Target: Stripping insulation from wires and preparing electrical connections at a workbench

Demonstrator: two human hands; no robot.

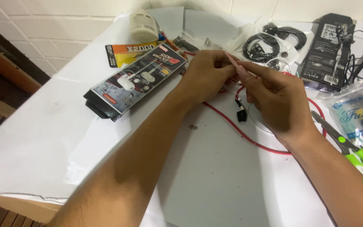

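From where I watched, the nearest stretch of the white paper-covered counter [43,138] lay bare of tools, with only two tiny round metal bits [194,126] lying on it just short of the thin red cable [248,138]. That cable was my landmark. It looped across the counter, and a small black plug piece [241,114] hung on it at the middle. Above the loop, the left hand [209,73] and the right hand [276,101] met, the fingers of both closed in a pinch on the cable's raised end; what exactly sat between the fingertips I could not tell. I judged the work on that end to be mid-way: the cable was out of its packet and in hand, the small bits not yet taken up. To the right of the cable lay the green-handled scissors [360,157] and a clear plastic bag with blue print [356,113]. Left of it sat a long black blister pack with white earphones [137,82]. Beyond the cable were coiled black cables in clear wrap [269,42] and a white cylindrical roll [144,26].
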